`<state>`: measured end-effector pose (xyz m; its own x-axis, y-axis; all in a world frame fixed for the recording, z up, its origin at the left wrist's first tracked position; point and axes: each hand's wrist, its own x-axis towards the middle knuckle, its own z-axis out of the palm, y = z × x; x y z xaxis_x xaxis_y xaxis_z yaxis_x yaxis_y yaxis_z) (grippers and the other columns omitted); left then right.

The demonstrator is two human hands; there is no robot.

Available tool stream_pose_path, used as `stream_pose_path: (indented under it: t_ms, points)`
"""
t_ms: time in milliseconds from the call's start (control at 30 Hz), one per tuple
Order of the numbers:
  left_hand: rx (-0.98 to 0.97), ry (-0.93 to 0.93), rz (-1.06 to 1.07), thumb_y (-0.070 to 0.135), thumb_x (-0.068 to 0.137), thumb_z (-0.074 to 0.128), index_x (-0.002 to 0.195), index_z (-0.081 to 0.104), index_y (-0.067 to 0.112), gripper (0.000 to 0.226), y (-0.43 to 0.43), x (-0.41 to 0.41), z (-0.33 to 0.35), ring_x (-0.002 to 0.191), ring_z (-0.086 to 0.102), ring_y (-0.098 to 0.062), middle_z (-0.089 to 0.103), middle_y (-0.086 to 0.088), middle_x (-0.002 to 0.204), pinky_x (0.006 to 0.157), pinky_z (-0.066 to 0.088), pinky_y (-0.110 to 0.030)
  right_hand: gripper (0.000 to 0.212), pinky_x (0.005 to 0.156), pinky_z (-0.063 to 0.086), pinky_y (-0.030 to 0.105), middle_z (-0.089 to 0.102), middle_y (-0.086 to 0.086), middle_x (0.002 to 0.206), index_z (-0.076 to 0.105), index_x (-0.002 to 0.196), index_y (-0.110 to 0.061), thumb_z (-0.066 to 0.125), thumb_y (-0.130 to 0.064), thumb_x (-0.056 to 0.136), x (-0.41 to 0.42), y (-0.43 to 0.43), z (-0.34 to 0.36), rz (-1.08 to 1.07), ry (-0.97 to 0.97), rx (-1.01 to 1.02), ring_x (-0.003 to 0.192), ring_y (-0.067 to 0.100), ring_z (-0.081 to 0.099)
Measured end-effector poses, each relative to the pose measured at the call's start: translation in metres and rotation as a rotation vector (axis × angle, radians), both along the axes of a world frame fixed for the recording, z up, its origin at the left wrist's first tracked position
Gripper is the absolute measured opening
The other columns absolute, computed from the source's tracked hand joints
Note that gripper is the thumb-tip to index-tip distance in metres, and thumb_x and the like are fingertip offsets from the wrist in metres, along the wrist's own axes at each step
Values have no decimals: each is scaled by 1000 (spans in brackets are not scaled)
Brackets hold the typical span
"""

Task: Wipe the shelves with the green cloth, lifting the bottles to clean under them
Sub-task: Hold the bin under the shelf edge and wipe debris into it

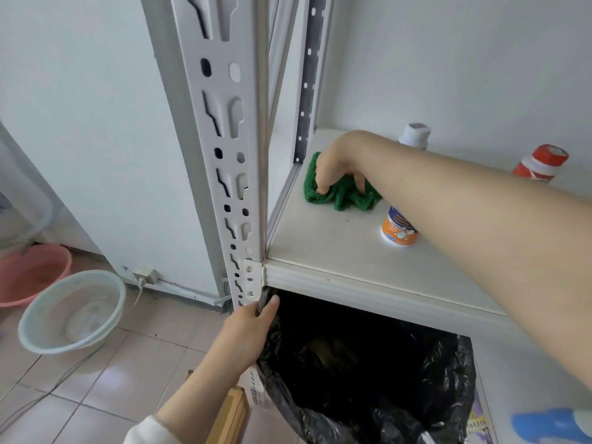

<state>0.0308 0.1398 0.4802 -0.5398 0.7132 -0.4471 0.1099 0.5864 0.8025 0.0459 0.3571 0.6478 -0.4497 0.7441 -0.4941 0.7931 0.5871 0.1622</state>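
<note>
Right hand [333, 165], its grip clamping the bunched green cloth [342, 193], is pressing it onto the shelf [336, 251] at the rear left corner. The orange-labelled bottle [399, 227] is standing just right of the cloth, nearer the front. Left hand [250, 328] is clasping the upright post [224, 155].

White shelf [336, 251] with green cloth [344, 195], three bottles [398, 230]

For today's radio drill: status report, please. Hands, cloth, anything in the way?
Right hand gripping cloth, back-left of shelf. Left hand gripping post. Orange bottle stands close right of cloth, not lifted.
</note>
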Motion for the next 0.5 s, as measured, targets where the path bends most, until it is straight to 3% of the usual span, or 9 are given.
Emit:
stream_pose_path:
  t_ms: [67, 133, 167, 233, 367, 433, 500]
  points:
    - [4, 16, 2, 53, 90, 39, 100, 61, 6, 53, 0, 0, -1, 95, 64, -30, 68, -18, 103, 73, 42, -31, 51, 72, 46, 36, 44, 16, 130, 34, 136, -10, 49, -25, 89, 10, -22, 7, 63, -27, 58, 70, 29, 51]
    - [15, 22, 2, 52, 91, 39, 90, 59, 3, 53, 1, 0, -1, 84, 62, -28, 64, -15, 88, 69, 39, -31, 20, 59, 40, 29, 48, 10, 92, 49, 100, -9, 48, -23, 85, 17, -41, 8, 92, -28, 70, 63, 26, 48]
    - [15, 22, 5, 52, 91, 39, 85, 57, 3, 52, 1, 1, 0, 76, 58, -26, 59, -12, 80, 66, 37, -30, 12, 56, 37, 27, 45, 7, 82, 47, 82, -10, 46, -21, 83, 19, -46, 5, 84, -20, 62, 65, 24, 47]
    - [9, 29, 10, 52, 90, 39, 78, 54, 5, 51, 3, 1, 1, 70, 52, -23, 52, -8, 73, 64, 35, -30, 13, 55, 33, 26, 44, 4, 74, 40, 68, -13, 41, -17, 80, 22, -57, 0, 74, 1, 36, 63, 22, 44]
    - [-8, 29, 4, 54, 89, 40, 98, 61, -3, 61, 5, -1, -5, 92, 63, -32, 67, -19, 96, 79, 49, -37, 12, 62, 37, 26, 48, 5, 80, 49, 78, -10, 41, -20, 79, 36, -75, -11, 91, 119, 72, 77, 24, 50]
    - [-8, 23, -4, 54, 89, 40, 102, 61, -3, 63, 5, -2, -6, 98, 63, -34, 67, -20, 99, 77, 48, -35, 24, 59, 34, 24, 50, 4, 83, 55, 99, -10, 42, -20, 81, 45, -83, -17, 153, 128, 135, 84, 25, 50]
    - [-1, 18, -11, 54, 89, 40, 99, 61, -2, 61, 6, -3, -6, 95, 64, -33, 67, -18, 96, 78, 49, -36, 36, 63, 35, 23, 59, 4, 101, 55, 118, -14, 43, -23, 85, 53, -92, -23, 223, 147, 223, 95, 26, 54]
